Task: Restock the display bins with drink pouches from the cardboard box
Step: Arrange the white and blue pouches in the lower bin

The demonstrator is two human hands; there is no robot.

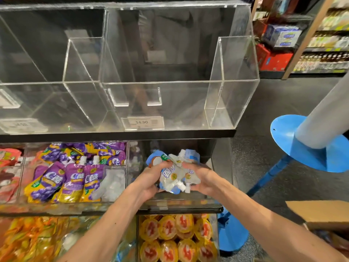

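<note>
My left hand and my right hand together grip a bundle of several blue-and-white drink pouches with white spouts. The bundle is inside the middle-shelf clear bin on the right, which holds little else. Left of it, a neighbouring bin is packed with purple-and-yellow drink pouches. The cardboard box shows at the lower right, a brown flap raised; its contents are mostly hidden.
Two tall clear acrylic bins sit on the top shelf with a 14.90 price tag. The bottom shelf holds yellow-lidded cups and orange packets. A blue stand with a grey post is on the right, store shelves behind.
</note>
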